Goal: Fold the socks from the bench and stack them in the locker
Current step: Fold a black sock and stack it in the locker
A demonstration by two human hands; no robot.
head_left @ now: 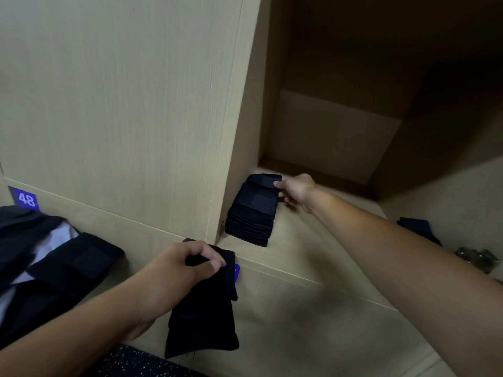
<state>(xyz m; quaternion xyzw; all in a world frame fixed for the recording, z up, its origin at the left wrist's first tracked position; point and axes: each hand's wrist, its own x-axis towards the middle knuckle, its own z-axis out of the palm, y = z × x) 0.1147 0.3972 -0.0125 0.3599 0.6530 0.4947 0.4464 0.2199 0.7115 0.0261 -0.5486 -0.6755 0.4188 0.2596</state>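
Right hand (296,191) pinches a folded sock (265,181) onto the locker's sock stack (251,213), squaring it; left hand (179,270), nearer than the stack, grips the next black sock (204,317).

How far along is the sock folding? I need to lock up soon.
Done: a tall stack of folded socks stands in the locker. In hand: the right hand sets one on top; the left hand holds a hanging sock. Left: unfolded socks remain at left.
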